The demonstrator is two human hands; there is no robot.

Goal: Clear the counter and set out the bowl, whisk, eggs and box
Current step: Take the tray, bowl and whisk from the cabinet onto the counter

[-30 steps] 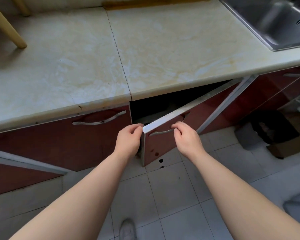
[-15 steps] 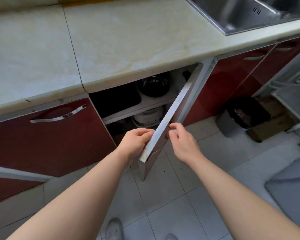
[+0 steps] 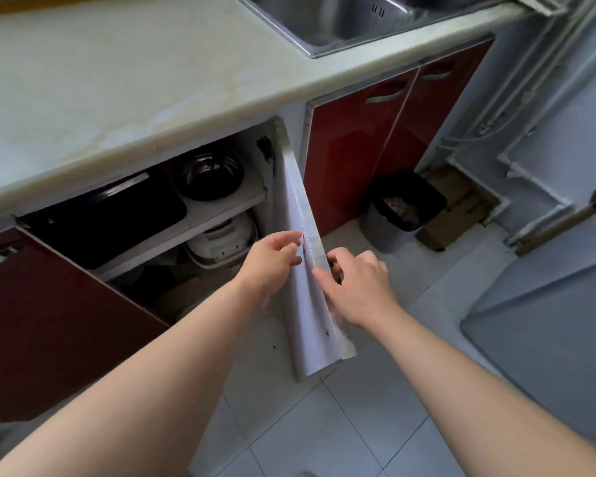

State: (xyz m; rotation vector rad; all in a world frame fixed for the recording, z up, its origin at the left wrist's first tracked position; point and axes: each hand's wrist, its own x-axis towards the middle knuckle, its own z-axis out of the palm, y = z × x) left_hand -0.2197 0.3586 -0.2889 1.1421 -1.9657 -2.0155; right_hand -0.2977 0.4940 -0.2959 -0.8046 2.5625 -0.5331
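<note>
Cabinet door (image 3: 301, 270) swung wide; left hand (image 3: 272, 259) spread on inner face, right hand (image 3: 358, 284) pinching outer edge; advise steady hold, then reach metal bowl (image 3: 209, 177) on shelf (image 3: 221, 211).

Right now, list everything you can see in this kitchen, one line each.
counter: one, pale marble, across the top
sink: one, steel, set in the counter at upper right
cabinet door: one, white inner face, swung open, edge toward the camera
closed doors: red, right of the open cabinet; another at lower left
metal bowl: one, dark and shiny, upper shelf
black tray: one, flat, upper shelf, left of the bowl
rice cooker: one, white, lower shelf
bin: one, black liner, on the floor
cardboard box: one, brown, behind the bin
left hand: at the door's inner side
right hand: at its outer side
</note>
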